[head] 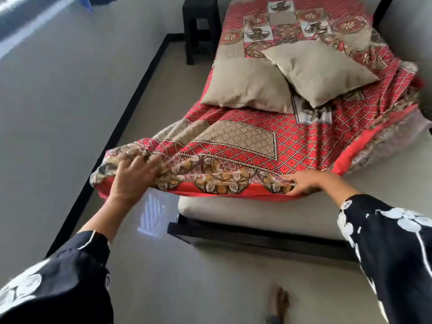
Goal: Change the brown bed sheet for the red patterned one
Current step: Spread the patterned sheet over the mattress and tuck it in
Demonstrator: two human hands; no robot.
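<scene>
Item: thin red diamond-patterned bed sheet (292, 141) with an ochre floral border, lying rumpled and folded over a smooth cream mattress (233, 209), its hem reaching short of the bed's foot edge.
Left hand (133, 177): fingers spreading flat on the bunched cloth overhanging the near left corner.
Right hand (304, 182): fingers curling around the hem along the foot edge.
Two plump beige woven square pillows (247, 87) (320, 69) are weighing down the sheet's middle.
Dark wooden bed frame (257, 239) below; black stool (201, 24) standing beside the far left corner.
</scene>
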